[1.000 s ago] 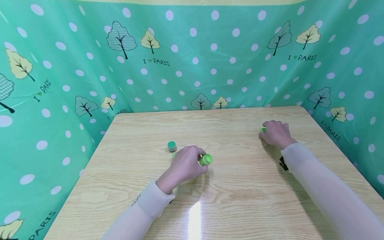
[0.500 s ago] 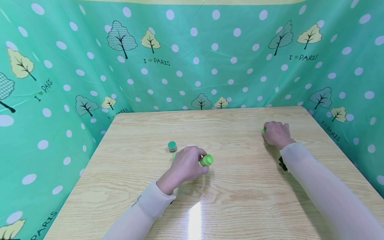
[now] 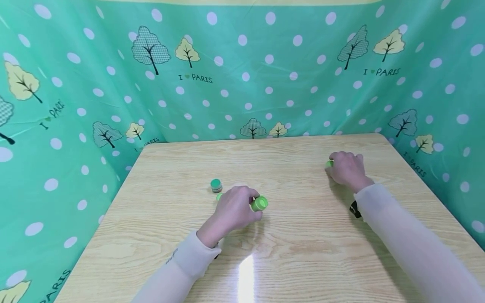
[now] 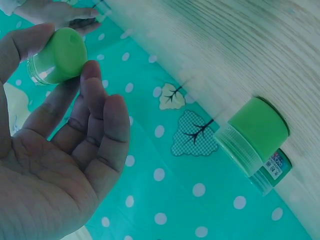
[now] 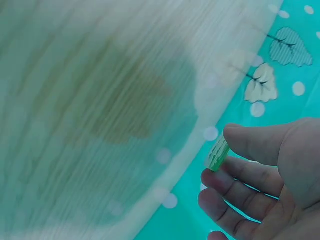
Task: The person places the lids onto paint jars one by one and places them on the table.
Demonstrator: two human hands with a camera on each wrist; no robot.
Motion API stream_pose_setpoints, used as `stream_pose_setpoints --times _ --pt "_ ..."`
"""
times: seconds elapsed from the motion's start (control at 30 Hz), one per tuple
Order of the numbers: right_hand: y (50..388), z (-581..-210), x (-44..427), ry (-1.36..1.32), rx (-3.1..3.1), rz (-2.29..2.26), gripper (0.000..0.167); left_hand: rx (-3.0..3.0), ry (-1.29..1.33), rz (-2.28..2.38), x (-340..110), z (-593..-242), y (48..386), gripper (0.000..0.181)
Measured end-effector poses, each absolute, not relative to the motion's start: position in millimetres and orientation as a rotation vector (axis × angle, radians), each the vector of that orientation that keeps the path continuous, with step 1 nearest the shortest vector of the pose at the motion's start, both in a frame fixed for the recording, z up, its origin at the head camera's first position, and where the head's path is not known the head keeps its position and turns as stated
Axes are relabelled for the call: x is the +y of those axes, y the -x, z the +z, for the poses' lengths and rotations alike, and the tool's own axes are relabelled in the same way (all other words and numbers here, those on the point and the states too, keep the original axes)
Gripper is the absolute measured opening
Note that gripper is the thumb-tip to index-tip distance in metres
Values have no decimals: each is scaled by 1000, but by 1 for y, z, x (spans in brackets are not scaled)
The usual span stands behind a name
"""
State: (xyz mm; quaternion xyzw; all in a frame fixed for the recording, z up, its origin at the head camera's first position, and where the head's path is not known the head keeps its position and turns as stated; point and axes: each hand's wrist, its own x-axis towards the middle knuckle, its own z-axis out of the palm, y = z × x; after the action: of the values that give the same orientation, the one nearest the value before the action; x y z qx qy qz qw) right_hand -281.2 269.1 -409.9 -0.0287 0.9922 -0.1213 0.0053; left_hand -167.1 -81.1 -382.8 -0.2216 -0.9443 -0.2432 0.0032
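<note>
In the head view my left hand (image 3: 235, 208) is over the middle of the table, pinching a small light-green jar (image 3: 259, 203) that is tilted on its side. The left wrist view shows this jar (image 4: 59, 56) between thumb and fingertips, its green end rounded and its other end clear. Far to the right, my right hand (image 3: 345, 170) pinches a small light-green thing (image 3: 329, 163), mostly hidden by the fingers. Up close in the right wrist view it is a thin, ridged-edged piece like a screw lid (image 5: 218, 154), held between thumb and fingers.
Behind the left hand stands a small jar with a teal lid (image 3: 216, 185). Next to it is a second light-green jar (image 4: 260, 127), mostly covered by the hand in the head view. The wooden table (image 3: 303, 252) is bordered by a green dotted curtain (image 3: 227, 75).
Both hands stay nearly in place. The light-green piece in the right hand shows slightly more past the fingers than half a second ago.
</note>
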Motion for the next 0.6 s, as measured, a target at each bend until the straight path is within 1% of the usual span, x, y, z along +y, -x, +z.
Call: stream_pose_setpoints --times 0.6 --pt "248 -400 239 242 3166 -567 39 -2984 707 -783 -79 -385 167 19"
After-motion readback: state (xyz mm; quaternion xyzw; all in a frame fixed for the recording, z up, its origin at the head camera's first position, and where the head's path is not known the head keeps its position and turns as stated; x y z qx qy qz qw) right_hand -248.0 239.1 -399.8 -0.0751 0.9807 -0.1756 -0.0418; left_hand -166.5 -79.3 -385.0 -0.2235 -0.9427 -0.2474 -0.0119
